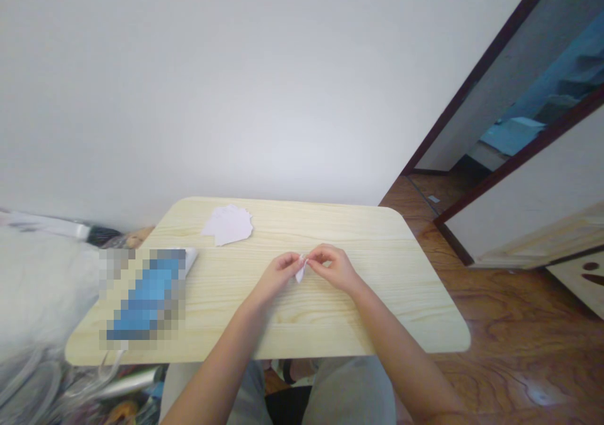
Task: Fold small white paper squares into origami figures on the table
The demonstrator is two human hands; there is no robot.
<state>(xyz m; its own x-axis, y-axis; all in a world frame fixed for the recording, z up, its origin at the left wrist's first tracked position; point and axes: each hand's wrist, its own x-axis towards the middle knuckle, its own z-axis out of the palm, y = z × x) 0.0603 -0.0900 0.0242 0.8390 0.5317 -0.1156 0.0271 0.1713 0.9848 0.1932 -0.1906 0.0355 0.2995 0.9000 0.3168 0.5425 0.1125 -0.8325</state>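
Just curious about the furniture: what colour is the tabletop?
The tabletop is pale blond with wood grain, clearest in the head view.

Paper sheets (228, 225) on wooden tabletop (358, 223)

The person's left forearm (219, 362) and right forearm (401, 356) run bare down to the left hand (275, 274) and right hand (334, 269), and loose grey trousers (349, 393) of soft, matte fabric cover both thighs.
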